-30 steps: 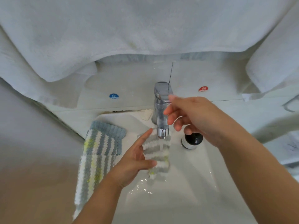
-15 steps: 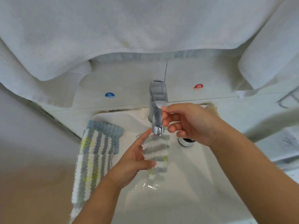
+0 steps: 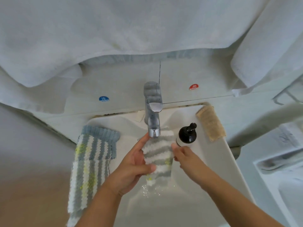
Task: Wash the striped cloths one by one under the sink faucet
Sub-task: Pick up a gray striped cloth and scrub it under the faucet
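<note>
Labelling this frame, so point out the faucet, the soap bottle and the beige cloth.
faucet [image 3: 153, 110], head view, on its handle.
soap bottle [image 3: 187, 134], head view, on its dark top.
beige cloth [image 3: 210, 122], head view, on its middle.

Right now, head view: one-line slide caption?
Both hands, left and right, hold a striped cloth under the faucet.

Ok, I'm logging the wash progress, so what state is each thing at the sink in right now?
Small grey-and-white striped cloth: under the spout, held by both hands.
Large blue-striped cloth: draped over the sink's left rim, untouched.
Chrome faucet: flow unclear.
Left hand: gripping the cloth.
Right hand: touching its right edge.
Black pump bottle: upright.
</note>
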A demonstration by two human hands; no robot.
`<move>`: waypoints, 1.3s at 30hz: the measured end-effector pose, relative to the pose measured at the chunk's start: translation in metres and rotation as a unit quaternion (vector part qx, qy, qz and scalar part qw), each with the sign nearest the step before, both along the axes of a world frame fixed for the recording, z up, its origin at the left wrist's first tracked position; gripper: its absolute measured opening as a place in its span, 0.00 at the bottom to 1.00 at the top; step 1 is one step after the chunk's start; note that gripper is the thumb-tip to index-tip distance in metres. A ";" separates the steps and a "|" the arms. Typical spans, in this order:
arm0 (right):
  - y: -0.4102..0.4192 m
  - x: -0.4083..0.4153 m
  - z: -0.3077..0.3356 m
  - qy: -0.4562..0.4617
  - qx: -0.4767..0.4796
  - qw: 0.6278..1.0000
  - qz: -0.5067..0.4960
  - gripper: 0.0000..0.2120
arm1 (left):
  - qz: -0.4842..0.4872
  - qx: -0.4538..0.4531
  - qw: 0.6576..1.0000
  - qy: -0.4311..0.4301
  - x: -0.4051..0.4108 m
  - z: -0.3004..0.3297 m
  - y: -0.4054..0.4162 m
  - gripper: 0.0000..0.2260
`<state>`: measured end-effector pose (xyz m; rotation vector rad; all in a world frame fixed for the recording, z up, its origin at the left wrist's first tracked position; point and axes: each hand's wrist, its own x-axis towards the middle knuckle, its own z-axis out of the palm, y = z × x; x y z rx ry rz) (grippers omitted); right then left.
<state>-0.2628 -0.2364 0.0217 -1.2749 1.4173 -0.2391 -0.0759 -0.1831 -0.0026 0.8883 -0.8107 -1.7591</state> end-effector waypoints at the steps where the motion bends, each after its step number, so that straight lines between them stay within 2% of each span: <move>1: 0.000 0.001 -0.005 -0.095 0.056 0.994 -0.020 0.21 | -0.006 0.004 1.000 0.002 -0.001 -0.001 -0.001 0.37; 2: -0.002 0.001 -0.008 -0.180 0.091 0.978 -0.049 0.21 | -0.011 0.010 1.000 0.000 -0.003 -0.002 -0.002 0.37; 4: -0.009 -0.001 -0.012 -0.266 0.110 0.951 -0.114 0.18 | -0.024 0.020 1.000 -0.002 -0.006 -0.006 -0.003 0.37; 6: -0.014 -0.004 -0.015 -0.284 0.101 0.941 -0.150 0.14 | -0.032 0.034 0.999 0.005 -0.008 -0.009 -0.003 0.37; 10: -0.020 -0.010 -0.016 -0.289 0.093 0.941 -0.152 0.10 | -0.076 0.058 0.994 0.055 -0.016 -0.014 -0.006 0.38; 14: -0.028 -0.020 -0.016 -0.205 0.055 0.970 -0.122 0.09 | -0.090 0.063 0.992 0.058 -0.029 -0.020 -0.011 0.37; 19: -0.055 -0.050 -0.006 -0.119 0.109 0.982 -0.094 0.10 | -0.020 0.062 0.998 0.004 -0.047 -0.020 -0.024 0.37; 21: -0.071 -0.059 0.008 -0.051 0.101 0.991 -0.073 0.09 | 0.008 0.049 0.998 -0.033 -0.051 -0.019 -0.028 0.37; 23: -0.090 -0.060 0.020 0.005 0.052 0.995 -0.082 0.08 | 0.031 0.031 0.998 -0.049 -0.053 -0.015 -0.033 0.38; 26: -0.116 -0.038 0.027 0.047 -0.095 0.991 -0.087 0.11 | 0.041 0.023 0.998 -0.032 -0.058 -0.008 -0.040 0.38; 28: -0.123 -0.018 0.025 0.102 -0.183 0.977 -0.034 0.15 | 0.037 0.013 0.999 -0.033 -0.061 -0.011 -0.046 0.39; 30: -0.125 -0.004 0.015 0.143 -0.220 0.965 0.025 0.18 | 0.031 -0.004 0.999 -0.044 -0.065 -0.018 -0.050 0.40; 32: -0.126 0.000 0.000 0.155 -0.217 0.962 0.061 0.19 | 0.040 -0.005 0.998 -0.047 -0.066 -0.026 -0.051 0.41; 39: -0.127 -0.003 -0.021 0.156 -0.177 0.970 0.062 0.15 | 0.047 0.014 0.999 -0.013 -0.069 -0.032 -0.055 0.41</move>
